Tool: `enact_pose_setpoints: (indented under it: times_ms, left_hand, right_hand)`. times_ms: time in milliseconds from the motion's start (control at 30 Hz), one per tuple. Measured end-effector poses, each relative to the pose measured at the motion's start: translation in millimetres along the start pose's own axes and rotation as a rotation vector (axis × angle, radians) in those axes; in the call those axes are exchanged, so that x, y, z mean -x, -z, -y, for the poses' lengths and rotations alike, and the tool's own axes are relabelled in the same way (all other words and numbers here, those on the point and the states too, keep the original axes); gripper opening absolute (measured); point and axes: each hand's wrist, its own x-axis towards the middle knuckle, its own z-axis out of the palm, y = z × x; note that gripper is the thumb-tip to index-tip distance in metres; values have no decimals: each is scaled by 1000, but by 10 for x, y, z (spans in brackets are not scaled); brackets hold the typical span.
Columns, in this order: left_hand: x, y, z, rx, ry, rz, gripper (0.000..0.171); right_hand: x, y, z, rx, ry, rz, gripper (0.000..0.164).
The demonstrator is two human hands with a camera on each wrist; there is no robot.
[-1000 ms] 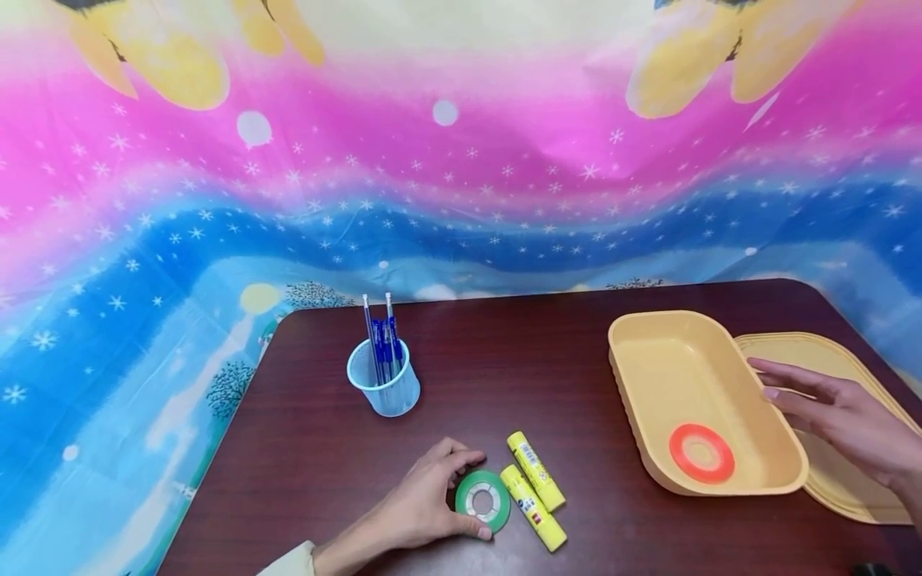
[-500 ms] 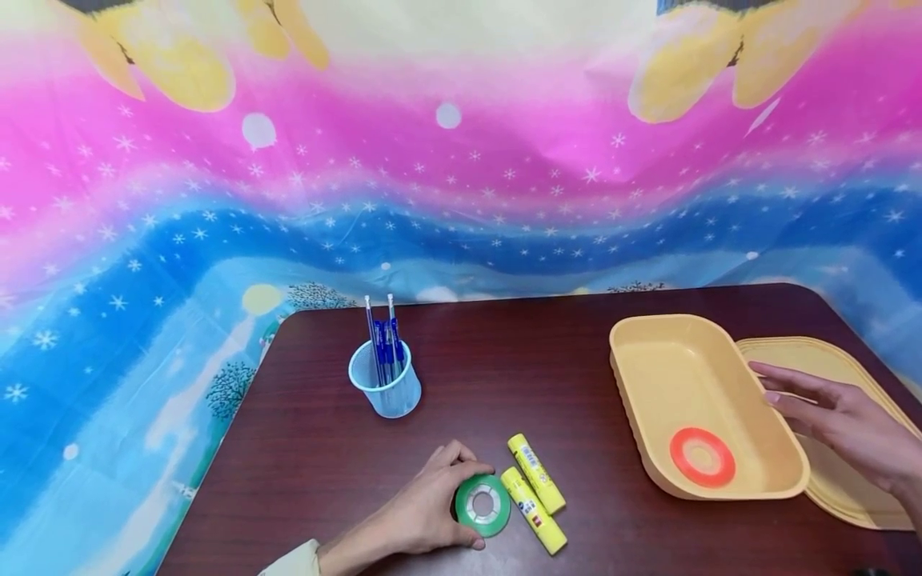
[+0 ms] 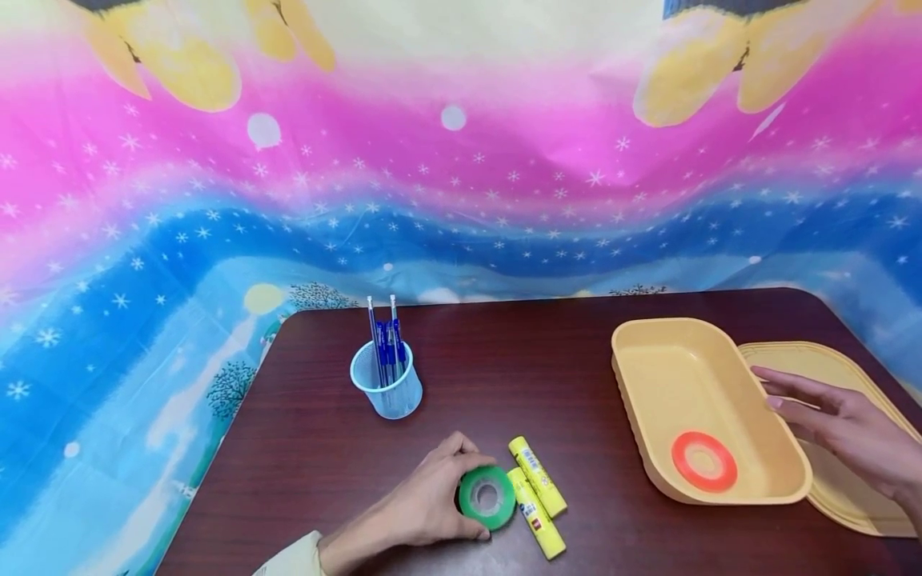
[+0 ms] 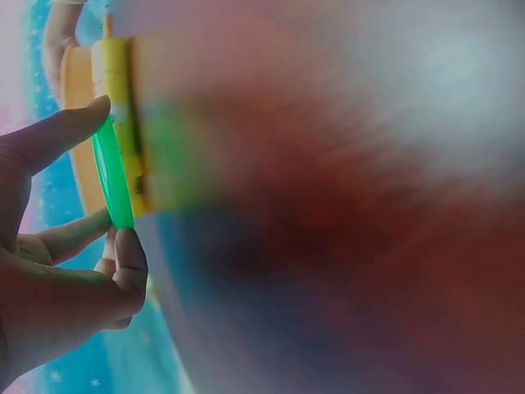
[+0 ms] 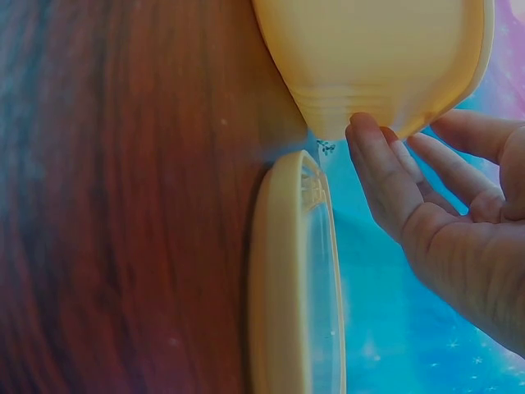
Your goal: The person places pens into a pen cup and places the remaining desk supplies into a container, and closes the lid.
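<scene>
My left hand holds a roll of green tape between the thumb and fingers. The roll is tilted, and in the left wrist view the green tape appears edge-on. Right beside it lie two yellow glue sticks, one farther back and one nearer. My right hand has its fingertips at the right side of a pale-yellow plastic bin. In the right wrist view the fingers are loosely extended against the bin's outer wall. A roll of red-orange tape lies flat inside the bin.
A matching yellow lid lies to the right of the bin, partly behind the right hand. A light-blue mesh cup with pens and pencils stands at the back left of the dark wooden table. A printed cloth hangs behind.
The green tape lay flat between my left fingers and thumb; now it is gripped and tilted, overlapping the nearer glue stick. My right hand stays at the bin, and the head view shifts slightly.
</scene>
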Motion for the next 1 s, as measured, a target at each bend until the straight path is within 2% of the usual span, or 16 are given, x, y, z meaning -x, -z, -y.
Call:
enact_pose_setpoints:
  times_ms: [200,367,600,800,1000]
  left_hand:
    - [-148,137,-86,18,-23,-27,76]
    - [-311,189,-160,29,-38,-44,76]
    - [-571,174,-301,59,-25,-56,76]
    - [-803,126,-458,51,-52,-79,79]
    - [-1038,92,-669,22,-75,-53,79]
  right_hand:
    - [2,4,-16,0,6,1,55]
    - [-6,-4,-4,5,9,9,55]
    - [-11,-5,27,17,-8,13,56]
    - [-8,5,39,22,-18,17,56]
    - [-14,24,61,28,-18,35,57]
